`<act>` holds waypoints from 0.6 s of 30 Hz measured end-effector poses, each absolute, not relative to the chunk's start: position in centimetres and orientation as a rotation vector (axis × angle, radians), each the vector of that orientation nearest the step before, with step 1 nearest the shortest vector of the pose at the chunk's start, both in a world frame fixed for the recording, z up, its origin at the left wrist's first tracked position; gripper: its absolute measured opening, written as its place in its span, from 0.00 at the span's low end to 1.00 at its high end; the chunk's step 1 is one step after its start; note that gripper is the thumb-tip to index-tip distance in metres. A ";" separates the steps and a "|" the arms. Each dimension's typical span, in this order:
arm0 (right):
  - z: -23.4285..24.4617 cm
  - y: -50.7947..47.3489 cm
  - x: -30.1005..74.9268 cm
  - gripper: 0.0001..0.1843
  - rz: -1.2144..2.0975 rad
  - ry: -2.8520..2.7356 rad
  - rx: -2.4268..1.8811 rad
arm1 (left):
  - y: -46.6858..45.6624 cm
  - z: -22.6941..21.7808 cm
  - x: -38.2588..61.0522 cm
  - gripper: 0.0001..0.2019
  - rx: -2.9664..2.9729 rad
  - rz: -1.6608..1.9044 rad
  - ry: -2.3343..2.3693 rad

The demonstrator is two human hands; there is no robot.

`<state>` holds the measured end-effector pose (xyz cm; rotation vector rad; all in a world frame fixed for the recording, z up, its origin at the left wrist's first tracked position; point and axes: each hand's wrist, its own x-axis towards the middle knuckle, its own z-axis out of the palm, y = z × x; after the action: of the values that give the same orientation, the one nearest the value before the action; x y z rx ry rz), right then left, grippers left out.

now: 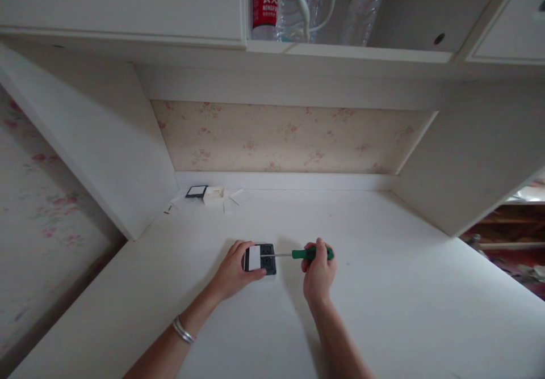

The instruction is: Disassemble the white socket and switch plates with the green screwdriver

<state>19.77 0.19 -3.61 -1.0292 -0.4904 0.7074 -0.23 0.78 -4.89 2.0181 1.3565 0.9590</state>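
Observation:
A small dark switch module (pixel 264 259) with a white rocker lies on the white desk (pixel 383 299). My left hand (pixel 235 268) is closed around its left side, thumb at the near edge, holding it down. My right hand (pixel 318 270) is wrapped round the green handle of a screwdriver (pixel 306 253). The thin metal shaft points left and its tip rests on the module's top face. A silver bangle sits on my left wrist.
At the back left of the desk lie a dark square frame (pixel 196 192), a small white part (pixel 213 193) and some white scraps (pixel 239 196). Floral wallpaper backs the alcove. A shelf above holds plastic bottles (pixel 264 4) and a white cable.

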 end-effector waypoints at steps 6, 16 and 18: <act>-4.8 0.7 20.3 0.18 0.763 -0.453 -1.059 | 0.7 -4.7 -0.3 0.27 2.020 0.966 1.353; -2.2 -1.9 19.4 0.13 0.597 -0.710 -0.996 | 0.4 -4.6 -0.4 0.32 2.006 0.946 1.341; -2.0 -2.8 19.0 0.11 0.523 -0.823 -0.985 | 0.3 -4.3 -0.6 0.33 2.026 0.924 1.314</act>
<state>18.96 -2.83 -1.96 -0.9850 -0.8228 0.5231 -0.61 0.28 -4.30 2.0258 1.3138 0.9240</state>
